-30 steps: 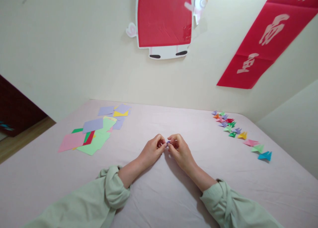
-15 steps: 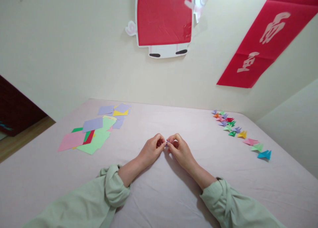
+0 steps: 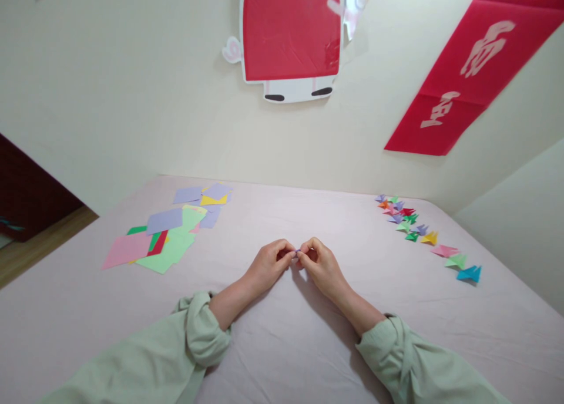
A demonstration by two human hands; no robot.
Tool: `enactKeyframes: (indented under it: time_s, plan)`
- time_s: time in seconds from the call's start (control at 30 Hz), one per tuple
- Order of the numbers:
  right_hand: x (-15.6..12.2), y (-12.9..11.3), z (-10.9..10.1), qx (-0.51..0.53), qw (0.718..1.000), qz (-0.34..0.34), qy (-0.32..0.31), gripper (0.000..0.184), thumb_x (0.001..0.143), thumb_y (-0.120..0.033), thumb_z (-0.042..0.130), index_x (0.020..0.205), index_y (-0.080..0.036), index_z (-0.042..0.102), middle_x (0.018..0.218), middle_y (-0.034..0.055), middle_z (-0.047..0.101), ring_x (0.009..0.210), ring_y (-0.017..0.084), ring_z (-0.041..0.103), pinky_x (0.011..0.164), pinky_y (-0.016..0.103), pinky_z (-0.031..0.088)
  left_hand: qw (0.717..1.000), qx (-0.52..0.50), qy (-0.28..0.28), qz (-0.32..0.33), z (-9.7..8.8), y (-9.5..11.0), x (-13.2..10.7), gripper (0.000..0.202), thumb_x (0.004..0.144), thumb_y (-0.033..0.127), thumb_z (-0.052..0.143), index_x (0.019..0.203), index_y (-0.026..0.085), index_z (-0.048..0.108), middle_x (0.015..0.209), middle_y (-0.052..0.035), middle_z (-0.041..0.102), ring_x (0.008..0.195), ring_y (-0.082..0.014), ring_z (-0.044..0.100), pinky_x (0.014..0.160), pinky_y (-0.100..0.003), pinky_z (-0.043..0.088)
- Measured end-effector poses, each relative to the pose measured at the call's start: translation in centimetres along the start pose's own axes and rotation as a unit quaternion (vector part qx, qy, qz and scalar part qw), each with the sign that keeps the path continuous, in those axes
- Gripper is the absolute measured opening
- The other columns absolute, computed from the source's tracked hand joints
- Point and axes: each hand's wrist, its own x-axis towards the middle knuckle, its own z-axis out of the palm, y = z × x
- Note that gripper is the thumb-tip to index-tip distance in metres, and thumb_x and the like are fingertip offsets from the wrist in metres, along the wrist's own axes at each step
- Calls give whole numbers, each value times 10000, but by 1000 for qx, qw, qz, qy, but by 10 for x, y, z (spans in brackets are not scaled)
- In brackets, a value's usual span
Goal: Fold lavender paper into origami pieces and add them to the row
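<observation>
Between my fingertips is a small folded piece of purple paper (image 3: 297,252), mostly hidden by the fingers. My left hand (image 3: 274,261) pinches it from the left, thumb against forefinger. From the right, my right hand (image 3: 320,264) pinches the same paper, its fingers curled. Both hands meet just above the pale pink cloth surface (image 3: 282,345), in the middle of the view. The exact shape of the folded paper is too small and covered to make out.
Flat paper sheets in several colours lie on the left, among them a pink sheet (image 3: 127,249) and a purple sheet (image 3: 164,221). A row of small folded paper figures runs along the right, with a blue one (image 3: 469,274) nearest. Behind stands a wall (image 3: 198,116).
The fingers of my left hand have shifted slightly, closing lower and nearer to the right hand. Less of the purple paper shows between them. The rest has stayed in place.
</observation>
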Motion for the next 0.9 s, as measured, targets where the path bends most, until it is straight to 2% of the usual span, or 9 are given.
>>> enactKeyframes:
  time_s: [0.13,0.4,0.6,0.77,0.9]
  plan:
    - [0,-4,0,-3,1000,17,1,117,832,-282,566,791,-208,486,635,-24,612,594,149,601,589,263,443,1000,14,3,3,0,0,0,166,860,267,534,778,159,630,679,10,599,639,-120,534,622,-227,406]
    - [0,0,3,-4,1000,20,-1,97,829,-260,549,798,-215,469,606,-40,593,570,140,585,559,248,425,999,38,13,23,0,0,0,158,859,253,534,770,160,624,722,-1,612,683,-127,534,650,-236,406]
    - [3,0,1,30,999,8,0,159,846,-340,553,916,-207,503,852,-10,609,601,115,594,575,252,454,997,-56,37,-49,1,0,1,191,856,329,537,783,159,584,660,27,553,576,-101,506,544,-207,393]
    - [4,-6,0,-6,1000,14,-23,194,871,-360,521,773,-193,541,618,-37,556,559,122,543,578,248,423,994,-74,41,-70,2,0,2,202,845,350,547,801,155,583,638,30,537,554,-95,491,523,-201,380]
    - [3,-8,-1,-8,1000,8,-9,197,872,-342,516,740,-195,525,580,-43,535,540,120,514,567,247,400,996,-60,27,-63,2,1,3,212,852,355,532,778,159,568,636,31,530,553,-98,475,536,-214,375]
